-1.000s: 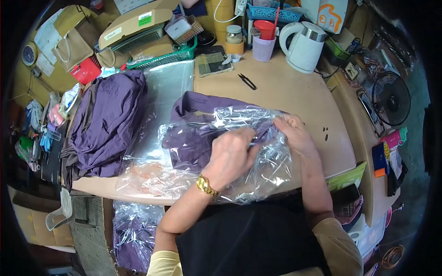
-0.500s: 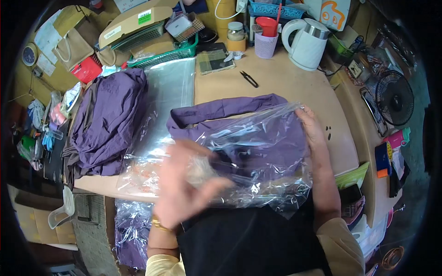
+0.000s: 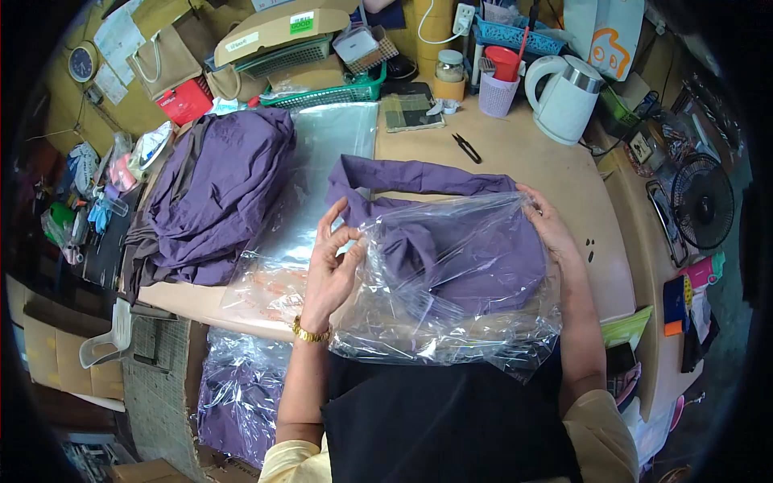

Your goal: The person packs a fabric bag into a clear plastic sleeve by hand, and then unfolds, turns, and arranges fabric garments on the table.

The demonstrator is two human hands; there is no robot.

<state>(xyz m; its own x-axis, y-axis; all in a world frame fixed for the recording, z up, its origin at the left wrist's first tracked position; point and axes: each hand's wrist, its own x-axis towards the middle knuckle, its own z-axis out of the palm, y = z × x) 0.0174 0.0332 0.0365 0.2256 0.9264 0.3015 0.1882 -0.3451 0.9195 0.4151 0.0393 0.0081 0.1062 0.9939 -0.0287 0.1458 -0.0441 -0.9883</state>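
Observation:
A purple cloth bag (image 3: 491, 262) with a wide looped strap (image 3: 423, 175) lies on the table in front of me, mostly inside a clear plastic bag (image 3: 451, 342). The strap sticks out past the far edge of the plastic. My left hand (image 3: 334, 266) pinches the plastic's left edge between thumb and fingers, its other fingers raised beside the strap. At the upper right corner, my right hand (image 3: 551, 229) grips the plastic, with the thumb on top and part of the fingers hidden.
A pile of purple cloth (image 3: 221, 193) lies at left, beside a stack of flat clear plastic bags (image 3: 334, 153). Thread snips (image 3: 467, 148), a notebook (image 3: 411, 113), a cup (image 3: 499, 92) and a white kettle (image 3: 564, 101) stand or lie farther back. A fan (image 3: 700, 201) is at right.
My left hand has moved from over the plastic to its left edge and now pinches it. The right hand keeps its hold on the corner. The camera view has shifted slightly.

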